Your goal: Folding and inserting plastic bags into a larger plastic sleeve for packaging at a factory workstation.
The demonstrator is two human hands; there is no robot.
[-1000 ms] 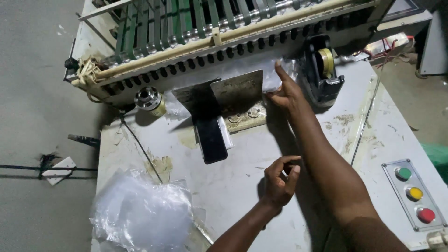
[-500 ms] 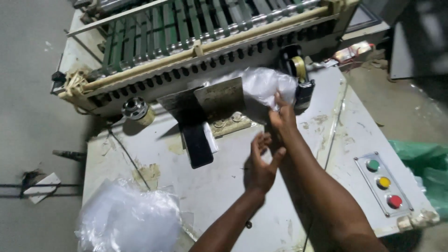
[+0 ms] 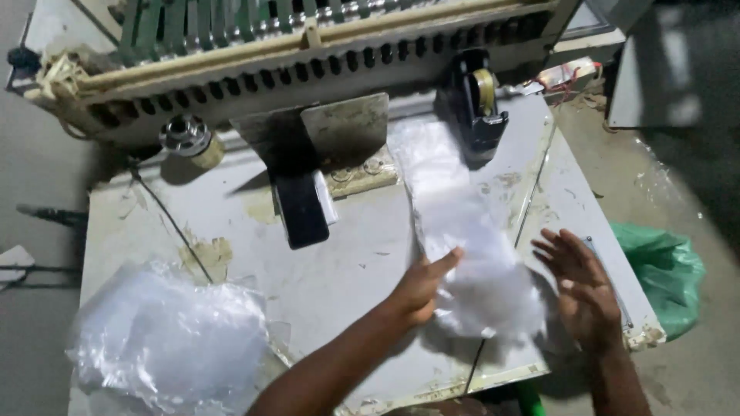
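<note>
A long clear plastic bag [image 3: 462,231] lies stretched over the white machine table [image 3: 347,262], running from near the tape dispenser down to the table's front edge. My left hand [image 3: 420,291] grips the bag's left edge, thumb on top of the film. To the right of the bag's bunched lower end my right hand [image 3: 582,296] hovers flat with fingers spread, holding nothing. Whether it touches the film I cannot tell.
A black tape dispenser [image 3: 478,104] stands at the back right. A dark phone [image 3: 302,209] lies below a grey metal plate [image 3: 331,135]. A pile of clear plastic bags [image 3: 169,343] fills the front left. A green bag [image 3: 664,266] lies right of the table. A roller machine [image 3: 308,38] spans the back.
Both hands have come back from the machine's outlet to the table's front edge, drawing the plastic bag out lengthwise. My right hand let go and spread open.
</note>
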